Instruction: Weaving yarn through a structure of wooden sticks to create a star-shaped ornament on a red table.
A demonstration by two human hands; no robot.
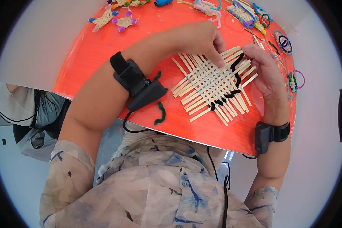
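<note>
A flat mat woven from pale wooden strips (211, 79) lies tilted over the red table, its strip ends sticking out all round. A black pipe cleaner (238, 79) winds in and out along its right and lower edges. My left hand (206, 41) reaches over the mat's far side, thumb pressed on the strips and fingers curled behind. At the upper right corner my right hand (268, 70) is closed, its fingertips at the upper end of the black pipe cleaner. What lies under those fingertips is partly hidden.
Dark green pipe cleaner pieces (160, 114) lie left of the mat on the red table (98, 68). Small star-shaped woven crafts (124, 21) and a blue spool (163, 2) sit at the far side. Yarn-wrapped pieces (242, 14) and loose strips are at the far right.
</note>
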